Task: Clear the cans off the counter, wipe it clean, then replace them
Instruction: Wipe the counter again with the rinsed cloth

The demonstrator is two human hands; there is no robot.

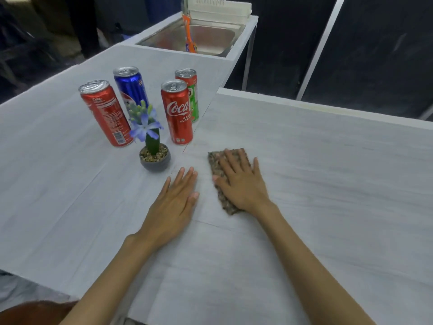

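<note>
— Where do we find the hands?

— Our right hand (239,181) lies flat, fingers straight, pressing a brown speckled cloth (214,160) onto the pale bench (328,172). Our left hand (174,202) rests spread just beside it, holding nothing.

— And the cans?

— Upright, grouped to the left: a Coca-Cola can (177,113), a red cola can (105,113), a blue can (131,87), a green-and-red can (192,102), near a potted flower (152,141).
</note>
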